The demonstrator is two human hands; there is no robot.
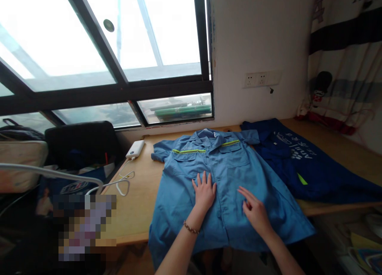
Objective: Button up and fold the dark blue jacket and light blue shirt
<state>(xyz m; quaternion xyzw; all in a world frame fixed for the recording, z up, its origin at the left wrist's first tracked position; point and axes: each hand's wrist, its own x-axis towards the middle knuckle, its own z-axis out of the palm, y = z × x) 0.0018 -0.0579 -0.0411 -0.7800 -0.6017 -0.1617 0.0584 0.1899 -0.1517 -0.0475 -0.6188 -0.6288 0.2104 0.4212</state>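
The shirt lies spread, front up, across the middle of the frame, its collar near the center and its hem hanging over the table's near edge at the bottom. It is light blue, with 2 chest pockets, each with a yellow stripe above it.

The left hand, just below the center of the frame, lies palm down on the shirt, beside the button strip. Its fingers are spread and nearly straight; it presses flat and grips nothing. A bracelet circles that wrist.

The right hand, lower right of center, is loosely open: 2 fingers reach out toward the upper left and the others curl under. No cloth shows pinched between them. Whether its fingertips touch the shirt or hang just above it, I cannot tell. The 2 hands are apart, with the button strip between them.

At the right of the frame, a dark blue garment with white print lies on the table, against the shirt's side. Left of center, a white power bank rests near the shirt's sleeve, with a white cable plugged into its near end.
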